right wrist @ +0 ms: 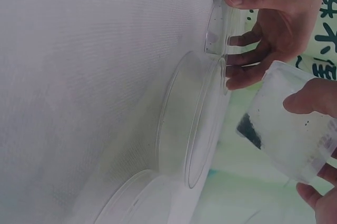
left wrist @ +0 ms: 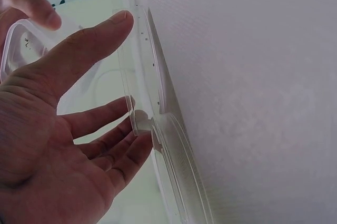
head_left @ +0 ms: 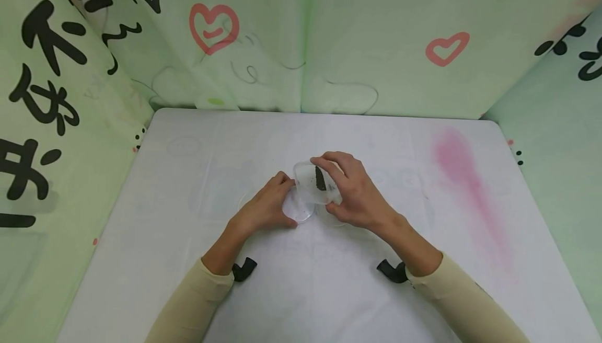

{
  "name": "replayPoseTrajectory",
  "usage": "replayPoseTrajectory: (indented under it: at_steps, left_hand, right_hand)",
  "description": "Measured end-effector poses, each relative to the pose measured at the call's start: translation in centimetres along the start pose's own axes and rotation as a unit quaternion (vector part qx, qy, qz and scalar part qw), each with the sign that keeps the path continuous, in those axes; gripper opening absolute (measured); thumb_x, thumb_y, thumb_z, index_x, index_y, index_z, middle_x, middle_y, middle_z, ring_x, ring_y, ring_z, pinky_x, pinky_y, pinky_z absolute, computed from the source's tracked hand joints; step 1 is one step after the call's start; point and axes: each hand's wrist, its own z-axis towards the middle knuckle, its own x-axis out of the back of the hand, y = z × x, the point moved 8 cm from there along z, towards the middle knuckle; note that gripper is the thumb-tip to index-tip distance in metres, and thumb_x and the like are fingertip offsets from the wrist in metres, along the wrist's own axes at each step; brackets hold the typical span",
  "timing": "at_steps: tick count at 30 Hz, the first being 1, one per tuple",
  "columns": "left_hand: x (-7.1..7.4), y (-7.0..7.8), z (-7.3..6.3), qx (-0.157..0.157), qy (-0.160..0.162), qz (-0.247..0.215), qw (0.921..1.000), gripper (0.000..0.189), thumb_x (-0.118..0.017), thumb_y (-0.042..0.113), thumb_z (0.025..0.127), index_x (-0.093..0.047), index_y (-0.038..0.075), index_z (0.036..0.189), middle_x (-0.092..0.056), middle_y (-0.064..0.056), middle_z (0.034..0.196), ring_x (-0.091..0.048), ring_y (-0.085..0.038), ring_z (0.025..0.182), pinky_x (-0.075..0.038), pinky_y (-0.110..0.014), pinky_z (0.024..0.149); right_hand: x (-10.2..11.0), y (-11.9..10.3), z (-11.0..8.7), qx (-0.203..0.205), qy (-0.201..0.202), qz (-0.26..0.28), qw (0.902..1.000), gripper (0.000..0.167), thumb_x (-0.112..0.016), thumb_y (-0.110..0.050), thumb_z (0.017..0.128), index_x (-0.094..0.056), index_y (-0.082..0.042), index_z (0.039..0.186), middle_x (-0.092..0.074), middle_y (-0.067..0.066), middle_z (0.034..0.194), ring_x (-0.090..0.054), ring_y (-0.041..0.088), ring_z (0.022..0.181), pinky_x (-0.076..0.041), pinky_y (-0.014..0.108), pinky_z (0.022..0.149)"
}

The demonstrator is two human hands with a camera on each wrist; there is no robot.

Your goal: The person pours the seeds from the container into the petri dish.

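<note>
My right hand (head_left: 352,191) grips a clear, square-cornered plastic box (right wrist: 287,121) by its sides and holds it tilted above the table. A heap of dark grains (head_left: 320,179) lies against one side of it. Below and to the left, my left hand (head_left: 268,204) holds a clear round petri dish (head_left: 301,212), thumb on one side of the rim and fingers on the other. A few dark specks show in that dish in both wrist views. Another petri dish (right wrist: 176,113) stands right beside it, partly hidden by my right hand in the head view.
A further clear round dish (right wrist: 139,200) shows at the bottom of the right wrist view. The white table (head_left: 211,144) ends at a green curtain (head_left: 367,45) behind, with more curtain at both sides. A pink stain (head_left: 465,175) marks the cloth at right.
</note>
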Motion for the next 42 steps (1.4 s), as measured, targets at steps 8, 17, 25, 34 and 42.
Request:
replayPoseTrajectory:
  at_steps: [8,17,25,34,42]
  left_hand:
    - [0.0,0.0,0.0,0.005,-0.003,-0.001,1.0,0.089,-0.098,0.019,0.07,-0.055,0.001,0.145,-0.051,-0.012,0.132,-0.052,-0.026,0.118,-0.05,-0.041,0.103]
    - [0.0,-0.2,0.1,0.011,-0.006,0.0,0.9999,0.09,-0.098,0.019,0.07,-0.054,0.002,0.147,-0.051,-0.011,0.133,-0.052,-0.025,0.119,-0.05,-0.041,0.105]
    - [0.2,0.1,0.0,-0.003,-0.001,0.0,1.0,0.089,-0.098,0.018,0.07,-0.055,0.0,0.144,-0.051,-0.012,0.133,-0.052,-0.026,0.12,-0.049,-0.04,0.105]
    - [0.3,0.1,0.0,-0.004,0.0,-0.003,1.0,0.088,-0.098,0.017,0.07,-0.055,0.001,0.144,-0.05,-0.012,0.138,-0.051,-0.028,0.126,-0.048,-0.042,0.109]
    - [0.1,0.0,0.0,0.003,-0.006,0.0,1.0,0.086,-0.097,0.018,0.07,-0.056,0.001,0.143,-0.05,-0.012,0.137,-0.052,-0.028,0.125,-0.048,-0.041,0.109]
  right_hand:
    - [-0.1,-0.5,0.2,0.02,0.008,-0.031,0.9993,0.098,-0.087,0.003,0.056,-0.053,-0.012,0.146,-0.056,0.01,0.138,-0.05,0.032,0.132,-0.041,0.055,0.108]
    - [-0.2,-0.7,0.3,0.032,0.005,-0.052,0.9981,0.098,-0.09,0.001,0.056,-0.054,-0.012,0.146,-0.056,0.009,0.138,-0.049,0.031,0.134,-0.04,0.054,0.11]
    - [-0.3,-1.2,0.6,0.051,0.008,-0.064,0.9966,0.094,-0.089,0.002,0.057,-0.057,-0.013,0.145,-0.057,0.008,0.138,-0.048,0.031,0.134,-0.041,0.052,0.108]
    - [-0.4,-1.5,0.8,0.068,0.016,-0.077,0.9946,0.092,-0.084,0.007,0.057,-0.059,-0.013,0.143,-0.059,0.009,0.136,-0.05,0.03,0.133,-0.042,0.048,0.107]
    - [-0.4,-1.6,0.9,0.069,0.018,-0.075,0.9946,0.09,-0.078,0.012,0.059,-0.059,-0.014,0.143,-0.061,0.007,0.135,-0.05,0.03,0.133,-0.042,0.048,0.108]
